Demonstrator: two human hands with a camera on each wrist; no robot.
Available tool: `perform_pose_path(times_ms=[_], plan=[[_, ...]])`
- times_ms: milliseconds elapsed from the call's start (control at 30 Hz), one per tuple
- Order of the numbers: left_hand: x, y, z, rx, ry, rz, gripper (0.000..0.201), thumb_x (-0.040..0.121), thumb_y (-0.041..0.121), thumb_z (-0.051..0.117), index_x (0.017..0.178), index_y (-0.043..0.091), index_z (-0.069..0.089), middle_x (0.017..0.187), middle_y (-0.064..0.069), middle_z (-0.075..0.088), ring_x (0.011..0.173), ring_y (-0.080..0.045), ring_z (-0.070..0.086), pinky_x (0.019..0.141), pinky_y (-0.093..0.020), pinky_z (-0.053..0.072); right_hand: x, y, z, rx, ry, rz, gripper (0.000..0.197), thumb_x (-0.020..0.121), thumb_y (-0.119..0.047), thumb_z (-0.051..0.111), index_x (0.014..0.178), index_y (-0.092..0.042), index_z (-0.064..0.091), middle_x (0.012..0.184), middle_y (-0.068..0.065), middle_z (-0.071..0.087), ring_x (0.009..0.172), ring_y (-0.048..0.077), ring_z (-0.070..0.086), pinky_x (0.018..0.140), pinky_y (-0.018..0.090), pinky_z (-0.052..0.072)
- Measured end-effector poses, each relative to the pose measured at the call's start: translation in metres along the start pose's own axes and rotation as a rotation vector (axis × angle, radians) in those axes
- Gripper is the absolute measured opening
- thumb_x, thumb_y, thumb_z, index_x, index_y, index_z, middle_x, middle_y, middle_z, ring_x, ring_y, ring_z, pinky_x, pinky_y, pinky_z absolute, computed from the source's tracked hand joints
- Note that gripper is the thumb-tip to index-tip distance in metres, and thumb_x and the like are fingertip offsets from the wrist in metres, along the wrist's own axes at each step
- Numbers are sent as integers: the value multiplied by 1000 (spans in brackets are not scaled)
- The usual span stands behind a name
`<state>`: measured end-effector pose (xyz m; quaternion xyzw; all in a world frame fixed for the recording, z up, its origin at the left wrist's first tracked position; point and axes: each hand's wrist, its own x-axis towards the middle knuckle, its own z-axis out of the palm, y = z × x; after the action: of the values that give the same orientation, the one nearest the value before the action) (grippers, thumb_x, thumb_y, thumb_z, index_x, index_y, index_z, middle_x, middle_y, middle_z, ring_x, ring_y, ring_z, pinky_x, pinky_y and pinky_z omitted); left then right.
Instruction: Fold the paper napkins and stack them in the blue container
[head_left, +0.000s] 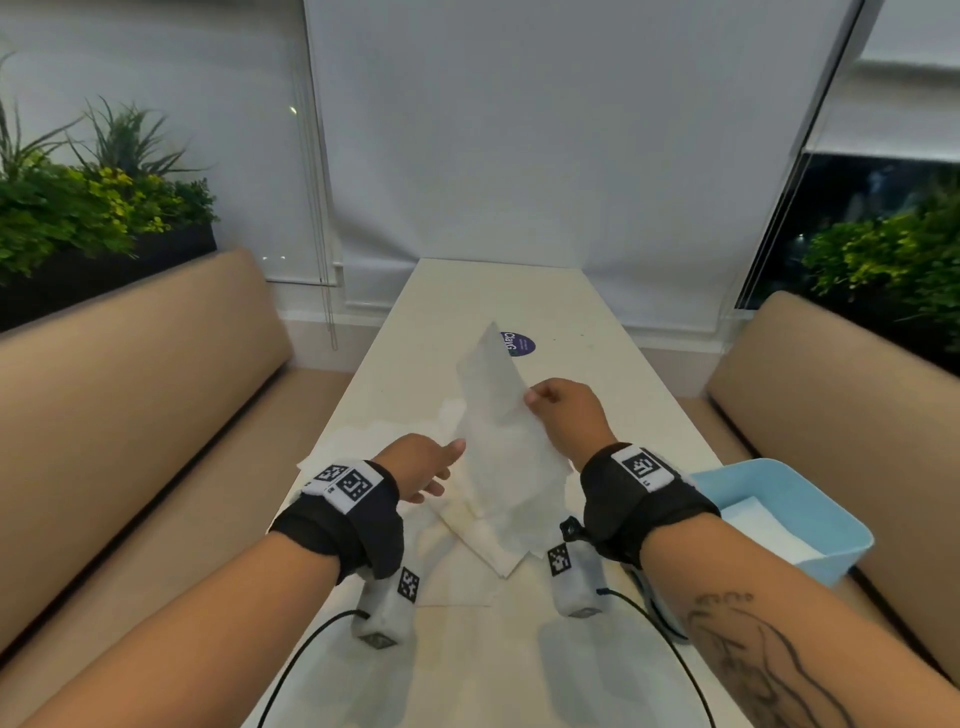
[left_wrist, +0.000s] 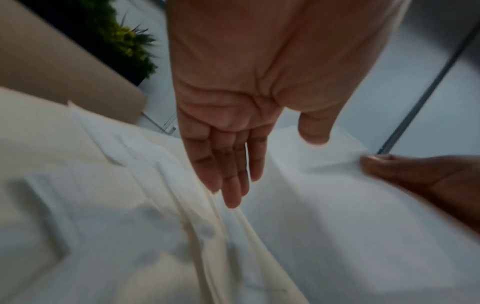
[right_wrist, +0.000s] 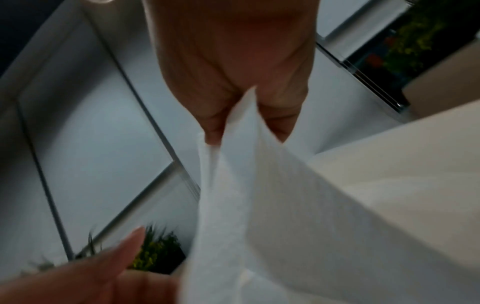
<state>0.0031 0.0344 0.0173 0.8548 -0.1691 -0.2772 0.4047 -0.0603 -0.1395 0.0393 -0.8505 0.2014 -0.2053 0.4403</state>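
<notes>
A: Head view first. Hands?
B: Right hand (head_left: 566, 415) pinches the side edge of a white napkin (head_left: 498, 441), which is held up off the table (head_left: 519, 291) with its top corner pointing away past the knuckles. Left hand (head_left: 421, 465) has relaxed fingers and holds nothing. It sits just left of the sheet with the thumb at its edge; contact unclear.
A: Container?
B: Blue container (head_left: 841, 551) is just right of the right wrist, at the table edge. Inside is a folded napkin (head_left: 769, 525), white, lying flat on the bottom. Can't tell how many layers.
A: Under the hands?
B: Loose napkins (head_left: 363, 441) lie spread flat beneath and left of the left hand.
A: Left wrist view?
B: Blurry. Palm faces the camera, fingers straight, gripping nothing. The napkin is on the thumb side, with the right hand's fingertips at its far edge. Loose napkins lie below the fingers.
A: Right wrist view?
B: Thumb and fingers are closed on the napkin's top edge, and the sheet fans down from the pinch. The left thumb shows low on the left, beside the sheet.
</notes>
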Motion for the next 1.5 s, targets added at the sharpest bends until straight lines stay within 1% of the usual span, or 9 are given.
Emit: perform_pose_path(times_ms=[267,367,500,633,767,933,1067,1167,1500], plan=[[-13,4,1,-898,-49,98,28,97,30,46,115,11,56,102,-7,66,90,-23,63,76,-37,51,-33,-14,1,256,-205,86,20,93,-19,57,73,-19,58,76,-4,59,67,11,53,63,22,42],[-16,5,-4,-952,-22,159,32,98,13,44,128,3,51,109,-10,64,92,-24,62,79,-36,50,-45,-16,3,279,-248,143,8,96,-21,51,97,-20,59,79,-4,60,66,11,56,60,22,45],[-17,3,-11,-913,-23,169,33,97,7,43,128,1,50,115,-14,62,93,-26,61,87,-38,47,-53,-15,0,474,-303,120,47,97,-4,35,128,-38,44,71,0,56,55,12,49,49,25,45],[-19,-2,-18,-953,-78,149,30,97,7,42,124,3,53,115,-14,63,99,-29,61,87,-41,47,-54,-10,0,204,-370,-142,74,86,13,38,127,-48,48,95,-5,56,60,5,53,54,24,49],[-24,-4,-19,-930,-91,116,21,98,11,41,108,6,59,96,-10,71,90,-28,64,77,-40,50,-54,1,12,-402,-123,-677,66,78,-3,71,128,-43,53,136,0,43,103,14,50,77,33,50],[-25,-5,-16,-938,-46,116,28,99,11,39,121,1,53,110,-15,63,95,-31,61,90,-44,46,-57,-1,16,-483,-45,-1046,60,61,13,61,99,-31,75,126,5,62,114,36,56,79,45,47],[-26,-4,-16,-942,-3,165,25,99,12,40,119,3,53,105,-13,64,86,-25,63,79,-36,53,-61,-11,11,-190,-273,-565,9,82,-21,72,90,-21,75,93,-9,68,98,18,60,86,37,46],[-28,-3,-14,-845,1,200,26,98,11,41,118,4,56,99,-9,67,79,-20,64,62,-27,57,-58,-16,5,27,-332,-253,10,88,-26,65,95,-20,69,92,1,68,90,23,62,82,34,47],[-38,4,2,-718,-55,260,23,97,13,43,108,15,64,106,-7,68,90,-21,66,67,-30,58,-44,-15,12,94,-136,-85,30,96,-26,50,79,-2,49,80,9,49,74,20,43,66,30,32]])
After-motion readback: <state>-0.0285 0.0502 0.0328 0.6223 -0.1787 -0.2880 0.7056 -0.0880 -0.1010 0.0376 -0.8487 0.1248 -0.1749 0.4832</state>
